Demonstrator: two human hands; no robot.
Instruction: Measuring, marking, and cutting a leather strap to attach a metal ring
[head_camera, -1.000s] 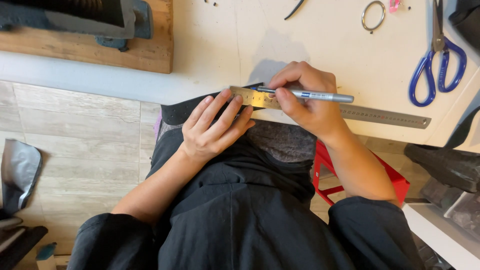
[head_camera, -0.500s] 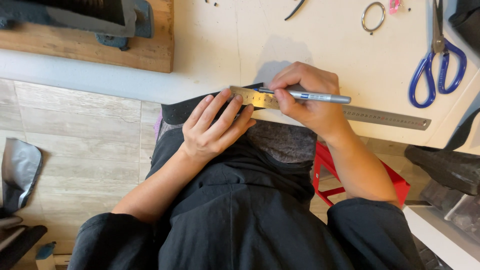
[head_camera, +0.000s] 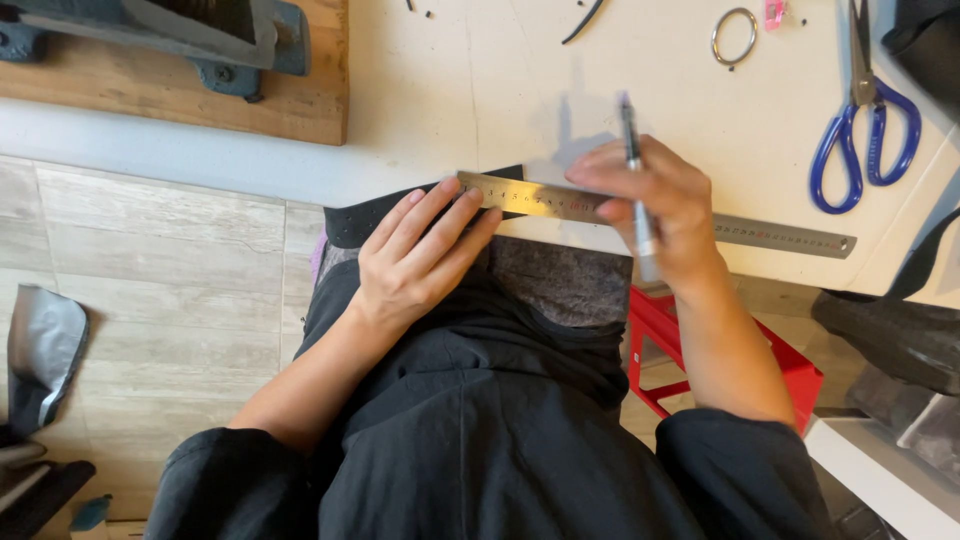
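Change: our right hand (head_camera: 660, 205) has swung the pen (head_camera: 636, 190) from lying along the ruler (head_camera: 560, 203) to standing upright, tip off it.
Left hand (head_camera: 420, 255): fingers spread flat, pressing ruler and black strip (head_camera: 375, 222) at the table edge (head_camera: 200, 165).
Right grip: fingers pinch the pen.
Doing it well: we judge steady downward pressure keeps the ruler from sliding.
Count: one ruler, one pen, one strip; farther off, one blue scissors (head_camera: 868, 130), one metal ring (head_camera: 735, 36).
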